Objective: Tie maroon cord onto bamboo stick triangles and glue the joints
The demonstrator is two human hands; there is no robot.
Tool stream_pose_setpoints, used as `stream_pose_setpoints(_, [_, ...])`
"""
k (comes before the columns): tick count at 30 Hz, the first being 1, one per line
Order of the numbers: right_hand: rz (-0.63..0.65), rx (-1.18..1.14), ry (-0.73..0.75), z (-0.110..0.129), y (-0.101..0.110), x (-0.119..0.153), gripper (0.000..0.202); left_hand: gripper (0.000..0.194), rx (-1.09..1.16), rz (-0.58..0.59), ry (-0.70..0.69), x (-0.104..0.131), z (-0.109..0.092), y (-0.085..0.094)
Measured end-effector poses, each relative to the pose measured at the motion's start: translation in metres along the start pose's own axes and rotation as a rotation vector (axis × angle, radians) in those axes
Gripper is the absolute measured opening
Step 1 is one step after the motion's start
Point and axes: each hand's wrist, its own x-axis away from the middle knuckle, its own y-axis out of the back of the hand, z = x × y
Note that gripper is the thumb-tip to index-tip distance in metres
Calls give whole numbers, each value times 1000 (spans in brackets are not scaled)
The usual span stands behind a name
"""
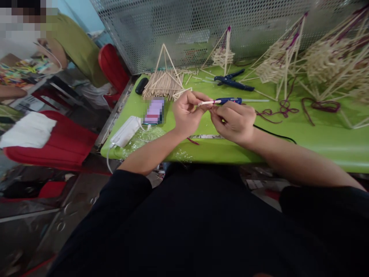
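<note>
My left hand [188,111] pinches a short pale stick [205,103] with purple thread around its right end. Close against it, my right hand [235,121] has its fingers pressed together at the thread; what lies between those fingertips is too small to make out. Just behind my right hand lies a blue glue gun [230,100] with a clear glue stick [255,100] out of its back. Dark blue pliers [233,81] rest farther back. Purple cord [285,109] curls on the green table [317,142] to the right.
A pile of sticks [161,86] has a stick triangle on it. Left of my hands are a phone [154,110], a white power bank [125,131] and clear plastic wrap. Stick frames [282,61] stand along the perforated metal panel [173,27]. A person [77,46] sits at the far left.
</note>
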Motion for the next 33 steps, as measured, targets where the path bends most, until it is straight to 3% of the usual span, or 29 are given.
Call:
stream_pose_setpoints(4, [-16, -18, 23, -3, 5, -3, 4, 53, 22, -2, -2, -3, 4, 3])
stream_pose_setpoints(7, [-18, -56, 22, -7, 10, -9, 24, 54, 33, -2, 28, -7, 3, 5])
stream_pose_setpoints(11, [-183, 12, -19, -16, 16, -17, 40, 50, 124, 4, 24, -12, -5, 5])
stream_pose_setpoints(14, [-85, 9, -154, -21, 17, -19, 41, 53, 155, 38, 82, -12, -9, 4])
stream_pose_setpoints(19, [36, -217, -205, -23, 14, -16, 31, 61, 165, 112, 178, -10, -13, 1])
stream_pose_setpoints(25, [222, -86, -242, -22, 20, -14, 19, 65, 87, 155, 227, -10, -13, 1])
stream_pose_setpoints(29, [312, -30, -293, -20, 27, -17, 8, 48, 134, 226, 172, -13, -9, 8])
stream_pose_setpoints(33, [265, -45, -297, -24, 29, -20, 8, 52, 40, 278, -75, -22, -2, 18])
